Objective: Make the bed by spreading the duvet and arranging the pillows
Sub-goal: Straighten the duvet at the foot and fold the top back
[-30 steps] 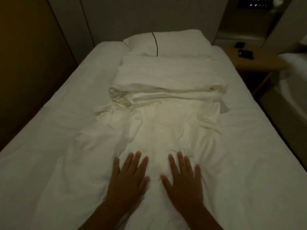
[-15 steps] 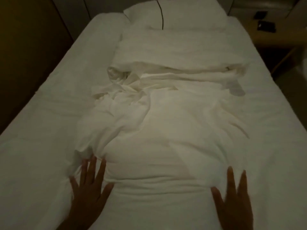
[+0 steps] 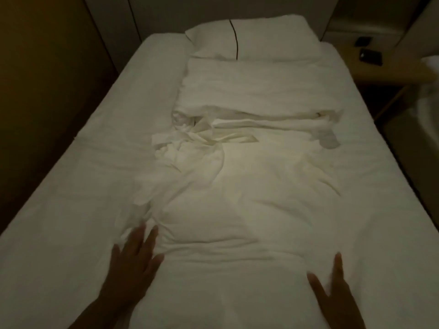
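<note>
A white duvet [image 3: 249, 186] lies down the middle of the bed [image 3: 71, 210], rumpled and folded across its middle, with a bunched corner at the left. A white pillow [image 3: 261, 39] with a dark seam lies at the head of the bed, touching the duvet's top edge. My left hand [image 3: 133, 260] presses flat on the duvet's near left part, fingers spread. My right hand [image 3: 337, 293] lies flat on the duvet's near right part, fingers straight. Both hands are blurred.
A dark wall runs along the bed's left side. A wooden bedside table [image 3: 392, 70] stands at the right of the bed's head with two dark objects [image 3: 370, 57] on it. A second bed's white edge [image 3: 430, 96] shows at far right.
My hands slid apart from the middle of the duvet toward its left and right sides, flattening the near part. The view tilted up and the whole pillow came back into sight.
</note>
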Available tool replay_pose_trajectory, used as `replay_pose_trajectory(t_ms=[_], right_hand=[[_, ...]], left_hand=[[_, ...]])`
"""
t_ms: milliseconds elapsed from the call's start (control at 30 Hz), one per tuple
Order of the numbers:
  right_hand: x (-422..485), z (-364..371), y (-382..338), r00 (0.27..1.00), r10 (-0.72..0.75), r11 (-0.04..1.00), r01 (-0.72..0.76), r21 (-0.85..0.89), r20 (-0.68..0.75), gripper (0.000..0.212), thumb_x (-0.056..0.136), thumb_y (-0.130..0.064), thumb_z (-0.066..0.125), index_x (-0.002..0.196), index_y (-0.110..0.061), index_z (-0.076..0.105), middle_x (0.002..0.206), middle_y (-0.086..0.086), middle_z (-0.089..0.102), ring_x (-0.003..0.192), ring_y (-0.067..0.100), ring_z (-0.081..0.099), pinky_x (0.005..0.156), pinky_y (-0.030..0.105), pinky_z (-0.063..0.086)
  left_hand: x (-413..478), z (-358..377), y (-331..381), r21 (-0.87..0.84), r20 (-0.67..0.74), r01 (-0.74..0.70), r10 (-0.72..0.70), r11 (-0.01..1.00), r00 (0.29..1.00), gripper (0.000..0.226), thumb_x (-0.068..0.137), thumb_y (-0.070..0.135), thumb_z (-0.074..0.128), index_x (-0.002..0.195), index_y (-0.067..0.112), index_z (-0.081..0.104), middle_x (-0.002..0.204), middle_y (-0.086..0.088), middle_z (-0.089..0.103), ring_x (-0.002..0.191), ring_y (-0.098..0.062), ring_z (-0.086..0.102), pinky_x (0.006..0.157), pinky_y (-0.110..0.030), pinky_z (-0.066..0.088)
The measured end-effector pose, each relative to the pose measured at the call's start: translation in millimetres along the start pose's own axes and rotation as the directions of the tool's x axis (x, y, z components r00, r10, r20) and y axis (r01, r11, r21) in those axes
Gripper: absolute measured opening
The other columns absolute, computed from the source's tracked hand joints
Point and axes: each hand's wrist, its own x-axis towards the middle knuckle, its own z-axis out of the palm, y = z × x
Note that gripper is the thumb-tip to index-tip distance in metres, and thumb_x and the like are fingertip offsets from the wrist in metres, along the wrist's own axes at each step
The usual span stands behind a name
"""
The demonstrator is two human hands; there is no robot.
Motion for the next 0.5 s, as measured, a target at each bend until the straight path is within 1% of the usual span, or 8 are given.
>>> replay_pose_trajectory(t_ms=[67, 100, 167, 233, 300, 367, 433, 500], right_hand=[[-24, -7, 5, 0.992, 0.101, 0.993, -0.106, 0.059, 0.068, 0.104, 0.074, -0.062, 0.066, 0.152, -0.032, 0.004, 0.154, 0.014, 0.035, 0.138, 0.034, 0.039, 0.116, 0.038, 0.025], [-36, -10, 4, 0.985, 0.149, 0.984, -0.156, 0.086, 0.087, 0.099, 0.078, -0.048, 0.070, 0.153, -0.026, 0.011, 0.150, 0.017, 0.040, 0.135, 0.036, 0.042, 0.114, 0.039, 0.028], [-56, -14, 5, 0.965, 0.241, 0.958, -0.254, 0.133, 0.103, 0.090, 0.079, -0.037, 0.073, 0.152, -0.024, 0.021, 0.146, 0.019, 0.046, 0.131, 0.037, 0.046, 0.112, 0.040, 0.031], [-70, -18, 9, 0.943, 0.308, 0.930, -0.327, 0.168, 0.126, 0.088, 0.079, -0.040, 0.073, 0.152, -0.027, 0.024, 0.150, 0.015, 0.041, 0.136, 0.035, 0.041, 0.115, 0.041, 0.027], [-78, -23, 7, 0.936, 0.319, 0.918, -0.344, 0.197, 0.149, 0.091, 0.076, -0.044, 0.073, 0.151, -0.024, 0.025, 0.155, 0.012, 0.033, 0.141, 0.031, 0.032, 0.119, 0.039, 0.020], [-85, -32, -8, 0.938, 0.305, 0.912, -0.338, 0.232, 0.167, 0.093, 0.075, -0.045, 0.074, 0.150, -0.015, 0.027, 0.155, 0.014, 0.033, 0.142, 0.029, 0.030, 0.119, 0.037, 0.016], [-90, -44, -27, 0.931, 0.309, 0.909, -0.349, 0.229, 0.193, 0.103, 0.069, -0.051, 0.080, 0.148, -0.007, 0.030, 0.151, 0.018, 0.037, 0.139, 0.031, 0.034, 0.116, 0.036, 0.020], [-93, -57, -43, 0.942, 0.288, 0.929, -0.318, 0.188, 0.170, 0.133, 0.037, -0.075, 0.073, 0.145, -0.007, 0.035, 0.144, 0.018, 0.044, 0.133, 0.032, 0.042, 0.110, 0.038, 0.028]], left_hand=[[-28, -14, -14, -0.070, 0.028, 0.278, -0.277, 0.958, 0.960, 0.075, 0.084, 0.076, 0.009, 0.150, 0.045, -0.003, 0.163, 0.007, -0.005, 0.150, -0.017, 0.000, 0.114, -0.061, 0.010], [-43, -17, -21, -0.136, 0.059, 0.433, -0.429, 0.891, 0.901, 0.084, 0.078, 0.081, 0.016, 0.151, 0.044, -0.002, 0.164, 0.001, 0.002, 0.149, -0.025, 0.008, 0.114, -0.061, 0.014], [-67, -18, -34, -0.321, 0.190, 0.606, -0.578, 0.728, 0.794, 0.108, 0.062, 0.091, 0.031, 0.152, 0.038, 0.003, 0.159, -0.014, 0.023, 0.137, -0.039, 0.036, 0.111, -0.056, 0.028], [-82, -22, -44, -0.463, 0.321, 0.634, -0.549, 0.620, 0.772, 0.118, 0.052, 0.085, 0.050, 0.152, 0.031, 0.015, 0.147, -0.019, 0.043, 0.104, -0.037, 0.062, 0.097, -0.048, 0.046], [-87, -20, -64, -0.552, 0.383, 0.613, -0.481, 0.565, 0.789, 0.119, 0.044, 0.079, 0.066, 0.142, 0.017, 0.039, 0.129, -0.016, 0.057, 0.084, -0.028, 0.065, 0.082, -0.042, 0.053], [-91, -13, -83, -0.616, 0.431, 0.613, -0.441, 0.494, 0.788, 0.121, 0.032, 0.080, 0.076, 0.127, 0.008, 0.056, 0.116, -0.012, 0.066, 0.095, -0.028, 0.066, 0.088, -0.045, 0.053], [-90, -16, -95, -0.656, 0.460, 0.628, -0.437, 0.419, 0.773, 0.120, 0.028, 0.077, 0.080, 0.126, 0.012, 0.059, 0.114, -0.011, 0.069, 0.102, -0.028, 0.066, 0.095, -0.047, 0.050], [-89, -61, -71, -0.689, 0.449, 0.610, -0.430, 0.392, 0.783, 0.111, 0.034, 0.068, 0.082, 0.128, 0.014, 0.059, 0.116, -0.011, 0.068, 0.102, -0.027, 0.064, 0.093, -0.044, 0.049]])
